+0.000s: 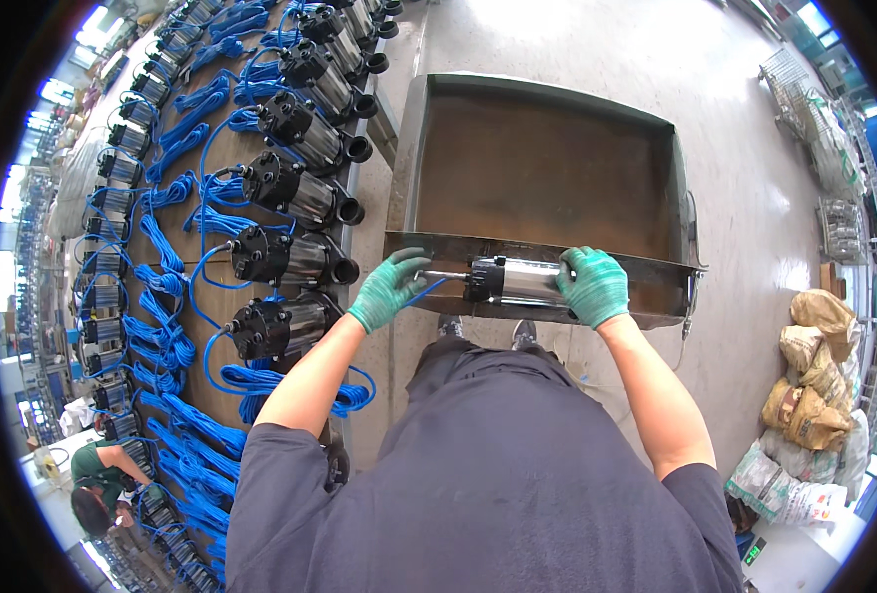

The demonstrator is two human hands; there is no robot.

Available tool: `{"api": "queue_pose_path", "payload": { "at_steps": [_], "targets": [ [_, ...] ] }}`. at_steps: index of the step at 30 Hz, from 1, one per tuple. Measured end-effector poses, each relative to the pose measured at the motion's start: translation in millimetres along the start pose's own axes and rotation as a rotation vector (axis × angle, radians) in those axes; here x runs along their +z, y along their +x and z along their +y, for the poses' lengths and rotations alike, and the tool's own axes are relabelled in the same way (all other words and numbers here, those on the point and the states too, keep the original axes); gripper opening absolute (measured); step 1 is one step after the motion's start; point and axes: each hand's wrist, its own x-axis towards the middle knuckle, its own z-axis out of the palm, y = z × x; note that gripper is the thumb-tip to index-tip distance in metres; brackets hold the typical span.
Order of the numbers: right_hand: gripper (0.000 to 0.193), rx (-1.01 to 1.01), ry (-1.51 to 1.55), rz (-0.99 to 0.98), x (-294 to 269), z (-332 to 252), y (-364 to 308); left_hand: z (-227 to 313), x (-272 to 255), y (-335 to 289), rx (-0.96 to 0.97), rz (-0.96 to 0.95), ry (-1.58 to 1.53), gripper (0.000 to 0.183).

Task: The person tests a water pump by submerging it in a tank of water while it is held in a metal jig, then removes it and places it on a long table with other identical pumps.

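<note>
A submersible pump (524, 280), a silver cylinder with a black end, lies crosswise in front of me over the narrow near compartment of a metal tank (547, 243). My right hand (595, 285), in a green glove, is closed round the pump's right end. My left hand (391, 287), also green-gloved, is closed at the left, by the pump's black end. A blue cable (431, 291) runs from the pump into its palm. A thin grey rod (447, 275) reaches its fingertips; the glove hides whether the fingers grip it too.
On the left, a long bench (223, 287) carries rows of similar pumps (295, 191) with coiled blue cables (176, 133). A co-worker (102, 484) bends over the bench at lower left. Sacks (804, 415) and wire baskets (842, 232) stand at the right.
</note>
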Motion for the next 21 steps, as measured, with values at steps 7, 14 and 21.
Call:
{"api": "queue_pose_path", "payload": {
  "at_steps": [7, 14, 21],
  "targets": [
    [0.011, -0.012, -0.016, 0.001, 2.9, 4.3, 0.3, -6.3, 5.7, 34.0, -0.776, -0.124, -0.424, 0.027],
    [0.011, -0.008, -0.01, 0.009, 2.1, -0.1, 0.7, -44.1, -27.9, 3.4, -0.721, 0.057, -0.827, 0.021],
    [0.012, -0.017, 0.003, 0.013, 3.4, 5.3, -3.4, -27.7, -6.2, 41.4, -0.706, 0.481, -0.782, 0.023]
  ]
}}
